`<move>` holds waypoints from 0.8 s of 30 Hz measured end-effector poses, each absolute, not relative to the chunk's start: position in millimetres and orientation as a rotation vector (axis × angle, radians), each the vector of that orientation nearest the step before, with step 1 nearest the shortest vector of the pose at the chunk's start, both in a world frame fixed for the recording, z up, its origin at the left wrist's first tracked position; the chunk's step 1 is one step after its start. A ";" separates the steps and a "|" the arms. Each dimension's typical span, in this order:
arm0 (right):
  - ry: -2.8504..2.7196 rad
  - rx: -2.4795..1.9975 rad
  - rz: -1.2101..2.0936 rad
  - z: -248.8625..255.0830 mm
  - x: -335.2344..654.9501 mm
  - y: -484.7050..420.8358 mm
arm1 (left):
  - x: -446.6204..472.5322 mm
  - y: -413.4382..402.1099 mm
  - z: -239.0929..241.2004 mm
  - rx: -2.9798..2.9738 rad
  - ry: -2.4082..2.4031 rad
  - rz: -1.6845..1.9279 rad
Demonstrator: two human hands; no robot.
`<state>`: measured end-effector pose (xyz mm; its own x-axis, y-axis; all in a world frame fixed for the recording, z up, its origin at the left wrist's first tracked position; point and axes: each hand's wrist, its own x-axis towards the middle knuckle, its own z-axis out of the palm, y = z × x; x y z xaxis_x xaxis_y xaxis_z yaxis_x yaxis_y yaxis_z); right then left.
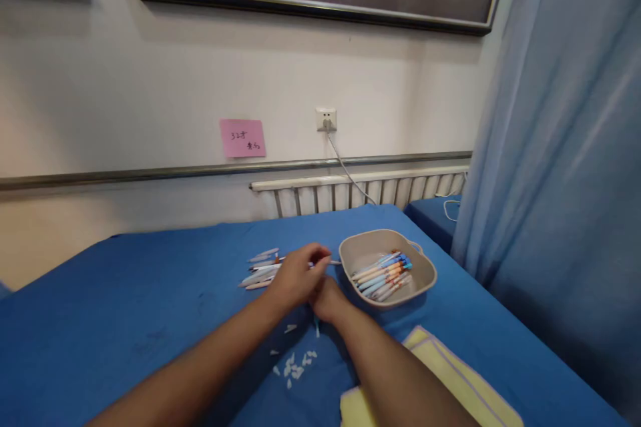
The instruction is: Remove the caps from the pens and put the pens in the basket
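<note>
My left hand (299,273) and my right hand (328,298) meet above the blue sheet, wrists nearly crossing. The fingers of my left hand are curled together, and a thin pale pen (335,262) sticks out to their right. From under my right hand, whose fingers are mostly hidden, a light blue pen end with a white tip (317,328) points down. A loose pile of pens (260,273) lies beside my left hand. Right of my hands, a beige basket (425,278) holds several pens (383,277) with blue, orange and brown ends.
Small white caps or tips (293,368) are scattered on the blue sheet (165,293) in front of my hands. A folded yellow cloth (455,373) lies under my right forearm. A blue curtain (555,147) hangs at right. The wall has a plugged-in socket (326,119).
</note>
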<state>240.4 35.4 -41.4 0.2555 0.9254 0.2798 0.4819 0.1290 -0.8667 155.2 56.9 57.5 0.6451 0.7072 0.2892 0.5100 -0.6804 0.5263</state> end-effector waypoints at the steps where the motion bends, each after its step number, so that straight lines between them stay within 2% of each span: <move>1: -1.422 -1.503 0.567 -42.9 236.6 36.1 | 124.7 59.7 49.9 2.385 1.046 0.744; 5: -1.502 -1.551 0.577 -49.3 232.9 38.9 | 21.5 69.9 7.4 2.186 1.450 0.844; 8: -1.489 -1.621 0.523 -52.9 236.6 39.2 | -7.7 76.7 -10.2 2.178 1.563 0.866; 12: -1.460 -1.697 0.386 -51.7 240.9 35.6 | 7.1 97.7 -5.8 2.424 1.456 0.842; 15: -1.458 -1.728 0.276 -47.5 239.0 35.8 | 27.6 128.0 -2.9 2.576 1.462 0.600; 19: -1.566 -1.880 0.088 -42.8 231.3 52.6 | 46.5 171.3 -9.9 2.562 1.508 0.492; 24: -1.734 -2.049 0.072 -40.3 224.7 93.8 | 55.7 191.8 -18.3 2.620 1.385 0.393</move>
<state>224.7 93.8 -40.3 0.2073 0.9468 0.2462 0.9233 -0.1061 -0.3692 55.7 191.8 -18.3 0.5389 0.8272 0.1591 0.7874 -0.5618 0.2535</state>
